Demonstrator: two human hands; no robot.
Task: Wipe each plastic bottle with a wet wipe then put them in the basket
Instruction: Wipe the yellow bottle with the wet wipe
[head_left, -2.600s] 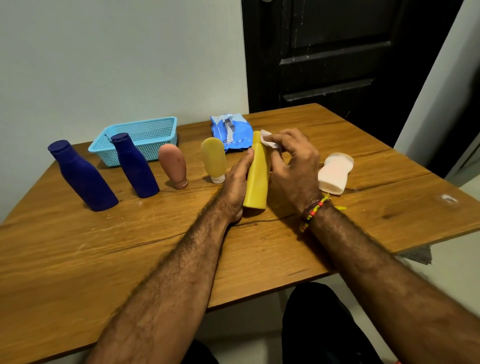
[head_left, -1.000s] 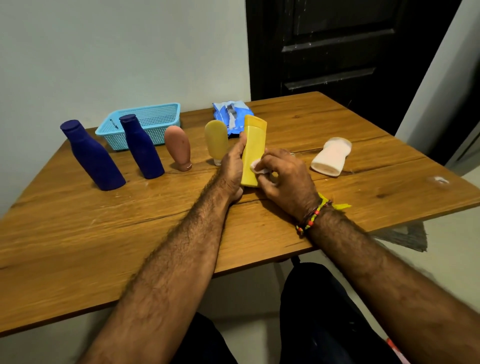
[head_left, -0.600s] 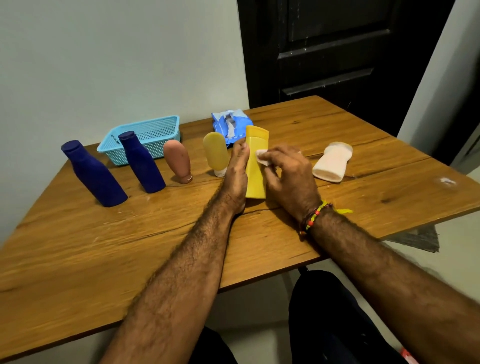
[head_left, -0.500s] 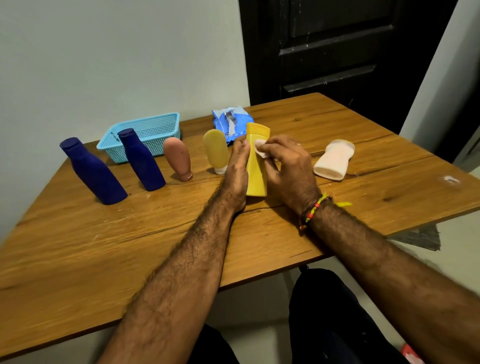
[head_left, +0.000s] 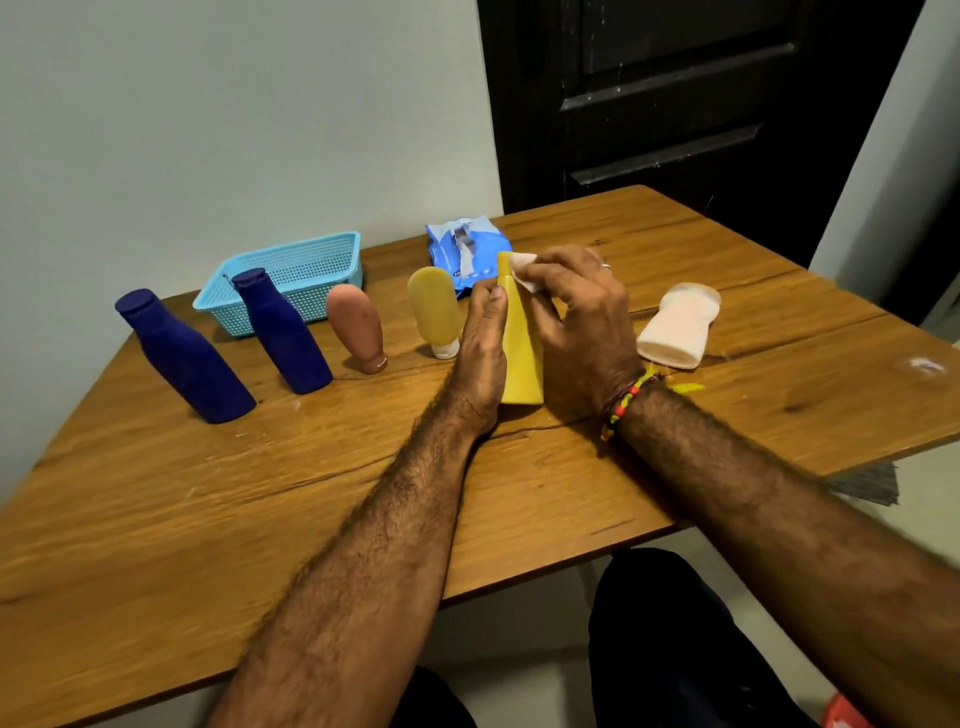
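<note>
A yellow bottle (head_left: 519, 353) stands upright at the table's middle, gripped along its left side by my left hand (head_left: 480, 348). My right hand (head_left: 582, 322) presses a white wet wipe (head_left: 524, 273) against the bottle's top. In a row to the left stand two dark blue bottles (head_left: 184, 358) (head_left: 280, 332), a brown tube (head_left: 358, 330) and a pale yellow tube (head_left: 435, 314). A white bottle (head_left: 675, 332) lies to the right. The light blue basket (head_left: 311, 270) sits at the back left.
A blue wet wipe pack (head_left: 465, 249) lies behind the yellow bottle. The wooden table (head_left: 519, 493) meets a wall on the left and back; a dark door stands behind its far right corner. My legs show below the near edge.
My right hand slid the wipe from the lower part of the yellow bottle up to its top. My left hand kept its grip; the bottle stayed upright.
</note>
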